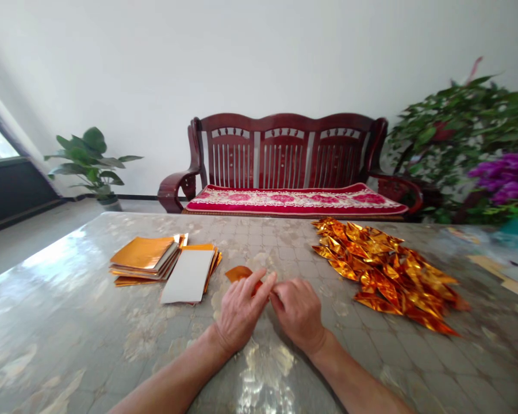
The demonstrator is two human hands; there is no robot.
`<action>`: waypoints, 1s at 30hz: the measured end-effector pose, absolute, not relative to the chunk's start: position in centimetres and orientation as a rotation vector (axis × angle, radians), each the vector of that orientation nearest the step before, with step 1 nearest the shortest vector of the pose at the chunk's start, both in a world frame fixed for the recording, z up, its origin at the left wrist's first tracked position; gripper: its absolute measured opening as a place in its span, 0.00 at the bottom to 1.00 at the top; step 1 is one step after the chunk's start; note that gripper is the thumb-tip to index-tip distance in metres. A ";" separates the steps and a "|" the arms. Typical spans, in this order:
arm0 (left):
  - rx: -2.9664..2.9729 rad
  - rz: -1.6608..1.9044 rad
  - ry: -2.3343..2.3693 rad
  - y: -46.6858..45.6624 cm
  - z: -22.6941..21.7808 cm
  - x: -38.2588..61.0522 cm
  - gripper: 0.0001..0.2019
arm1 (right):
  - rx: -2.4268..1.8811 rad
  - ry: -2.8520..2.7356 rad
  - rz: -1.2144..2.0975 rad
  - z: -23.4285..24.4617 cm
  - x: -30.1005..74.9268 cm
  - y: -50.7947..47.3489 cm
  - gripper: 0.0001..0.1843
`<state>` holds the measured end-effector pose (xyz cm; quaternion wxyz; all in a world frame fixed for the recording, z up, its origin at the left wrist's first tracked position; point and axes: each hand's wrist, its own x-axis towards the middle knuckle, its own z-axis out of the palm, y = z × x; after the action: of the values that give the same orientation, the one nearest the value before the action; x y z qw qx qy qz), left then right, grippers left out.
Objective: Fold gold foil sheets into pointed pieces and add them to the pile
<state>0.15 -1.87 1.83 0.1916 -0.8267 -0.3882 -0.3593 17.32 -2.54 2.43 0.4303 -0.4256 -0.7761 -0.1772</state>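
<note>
Open Tabletop, Delicate Centre

The far edge lies well beyond; room remains between the foil pile, right, and paper stacks, left. Centrally, the left hand grips an orange sheet; the right hand's hold cannot be told. The sheet looks light, slick, easily creased; its edges suit fingertips.
</note>
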 end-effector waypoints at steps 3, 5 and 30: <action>-2.456 -1.053 -1.103 -1.7 2.0 -0.1 0.14 | -0.955 -1.950 -0.375 2.5 17.0 -3.0 0.05; -2.532 -1.168 -1.150 -1.3 1.9 -0.3 0.08 | -0.936 -1.936 -0.284 2.3 16.9 -3.0 0.03; -2.688 -1.084 -1.339 -0.1 1.0 -1.5 0.07 | -1.266 -2.050 -0.297 1.5 18.9 -1.4 0.07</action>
<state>-1.49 -0.10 0.96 -0.0256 -0.8416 -0.4194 -0.3393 18.87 -1.41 1.45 0.3495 -0.4887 -0.7911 -0.1148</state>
